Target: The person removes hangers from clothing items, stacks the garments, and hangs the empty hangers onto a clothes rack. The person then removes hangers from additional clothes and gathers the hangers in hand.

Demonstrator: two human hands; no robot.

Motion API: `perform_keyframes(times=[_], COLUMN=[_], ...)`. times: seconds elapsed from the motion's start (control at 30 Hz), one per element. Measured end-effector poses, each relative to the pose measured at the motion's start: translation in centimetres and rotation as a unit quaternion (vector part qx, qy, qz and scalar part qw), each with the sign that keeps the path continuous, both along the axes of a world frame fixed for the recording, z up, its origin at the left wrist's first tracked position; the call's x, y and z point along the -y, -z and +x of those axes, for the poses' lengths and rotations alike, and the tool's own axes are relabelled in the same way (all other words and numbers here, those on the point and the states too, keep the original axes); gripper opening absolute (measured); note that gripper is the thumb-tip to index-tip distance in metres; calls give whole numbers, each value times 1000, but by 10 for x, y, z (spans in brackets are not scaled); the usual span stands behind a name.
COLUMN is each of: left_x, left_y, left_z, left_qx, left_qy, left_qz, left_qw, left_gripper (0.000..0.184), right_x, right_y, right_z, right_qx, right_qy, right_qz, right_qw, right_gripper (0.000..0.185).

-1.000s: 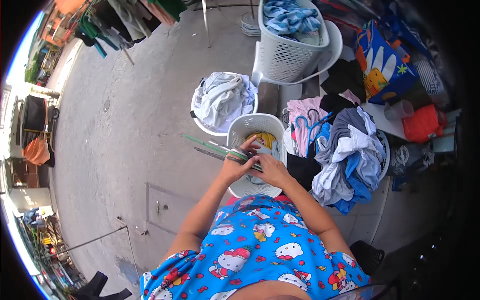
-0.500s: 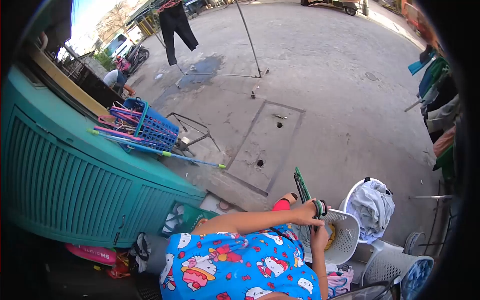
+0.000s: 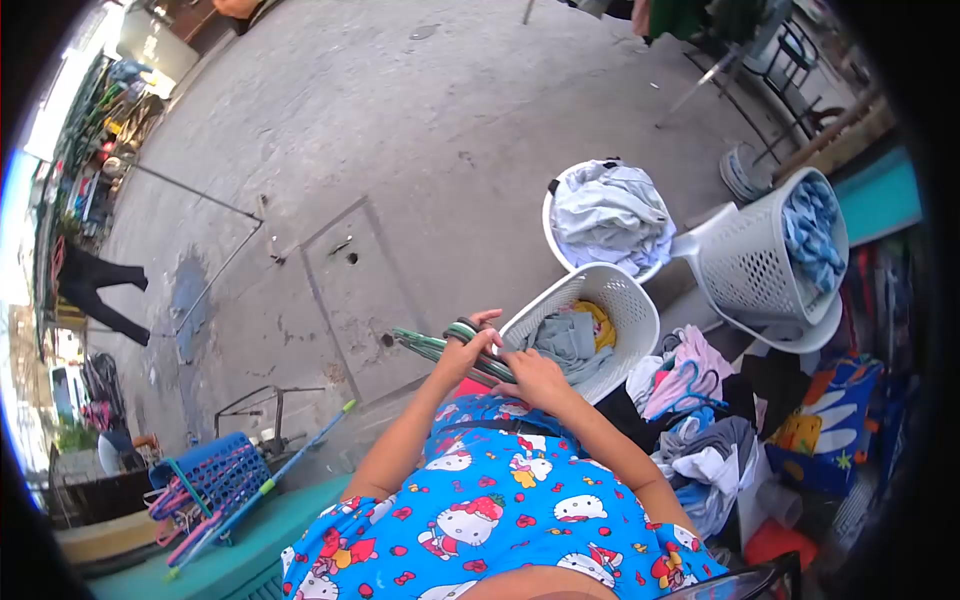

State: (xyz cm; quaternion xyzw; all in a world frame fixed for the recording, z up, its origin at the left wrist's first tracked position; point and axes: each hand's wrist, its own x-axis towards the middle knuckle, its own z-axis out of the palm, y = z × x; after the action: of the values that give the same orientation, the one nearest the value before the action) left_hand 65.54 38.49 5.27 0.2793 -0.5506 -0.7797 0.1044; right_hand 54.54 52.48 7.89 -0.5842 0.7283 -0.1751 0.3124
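Note:
A bundle of green and dark clothes hangers [image 3: 425, 347] is in front of my lap. My left hand [image 3: 472, 345] is closed around the bundle near its dark, curved ends. My right hand [image 3: 535, 376] meets it there, its fingers closed on the lower side of the same bundle. Just beyond my hands is a white laundry basket [image 3: 630, 318], with grey cloth [image 3: 567, 342] and yellow cloth [image 3: 603, 325] inside. Exactly how the fingers divide the hangers is hard to make out.
Behind the basket is a white tub [image 3: 550, 228] of pale laundry. Another white basket [image 3: 745, 262] holding blue cloth stands on a white chair at right. Piled clothes [image 3: 710, 450] lie at my right. A blue basket of hangers [image 3: 215, 480] and a blue pole [image 3: 300, 440] are at left.
My view has turned right and down, bringing the clothes pile into sight. Both hands still hold the hangers, which now point left instead of upward, and the right hand shows more fully.

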Motion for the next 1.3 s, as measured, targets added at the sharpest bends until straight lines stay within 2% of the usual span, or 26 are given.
perform_keyframes(times=[0.03,0.1,0.17,0.23,0.3,0.37,0.43,0.5,0.57,0.6,0.63,0.67,0.73,0.77,0.83,0.9,0.93,0.97,1.03,1.07,1.1,1.17,1.27,1.3], left_x=[4,15,25,35,43,39,29,14,2,-6,-15,-22,-37,-44,-61,-75,-80,-86,-95,-99,-102,-105,-105,-105], left_y=[-10,-6,-1,1,8,0,-7,-7,-3,-5,-3,-2,-1,-1,-8,-14,-11,-10,-17,-19,-21,-25,-22,-19], left_z=[-11,-38,-59,-82,-105,-127,-145,-160,-172,-175,-179,-182,-189,-191,-195,-197,-197,-198,-197,-195,-193,-192,-190,-189], left_qx=[31,3,-7,13,-7,-21,-30,-39,-44,-34,-43,-49,-56,-50,-65,-65,-68,-68,-69,-76,-81,-74,-64,-66], left_qy=[21,69,109,160,219,266,309,344,396,417,439,468,516,534,564,571,573,575,586,588,588,587,587,585], left_qz=[-12,-21,-55,-89,-104,-123,-131,-154,-177,-178,-161,-153,-141,-136,-154,-190,-196,-201,-200,-205,-210,-222,-234,-229], left_qw=[999,997,992,983,970,956,942,925,900,891,883,869,843,833,809,796,793,790,782,779,777,775,772,776], left_gripper=[40,43,44,43,42,39,37,35,34,34,36,38,39,39,38,36,35,35,34,34,34,32,32,32], right_x=[-6,-18,-30,-46,-55,-64,-56,-76,-131,-149,-166,-191,-239,-257,-304,-344,-348,-347,-329,-328,-316,-305,-334,-346], right_y=[-19,-49,-115,-171,-215,-236,-245,-245,-248,-256,-254,-243,-221,-200,-140,-51,-22,-3,15,32,21,25,54,59], right_z=[-10,-37,-52,-47,-32,-12,-6,-1,17,20,18,23,34,34,36,46,45,46,36,28,15,-4,-17,-23], right_qx=[-19,-72,119,286,455,453,376,266,173,87,-25,-101,-190,-114,15,-15,-113,-208,-218,-245,-224,-298,-247,-250], right_qy=[54,137,175,97,-22,-36,-74,-38,89,157,186,335,602,699,843,869,873,862,873,851,850,831,819,831], right_qz=[-25,-79,-190,-379,-537,-633,-732,-743,-648,-627,-645,-608,-434,-434,-343,-248,-158,-64,50,65,128,167,178,111], right_qw=[998,985,959,875,710,626,564,613,737,758,741,712,643,557,414,427,448,458,434,460,458,439,487,484], right_gripper=[49,49,48,50,53,54,48,41,42,41,67,61,55,48,42,46,59,72,100,112,115,97,70,61])
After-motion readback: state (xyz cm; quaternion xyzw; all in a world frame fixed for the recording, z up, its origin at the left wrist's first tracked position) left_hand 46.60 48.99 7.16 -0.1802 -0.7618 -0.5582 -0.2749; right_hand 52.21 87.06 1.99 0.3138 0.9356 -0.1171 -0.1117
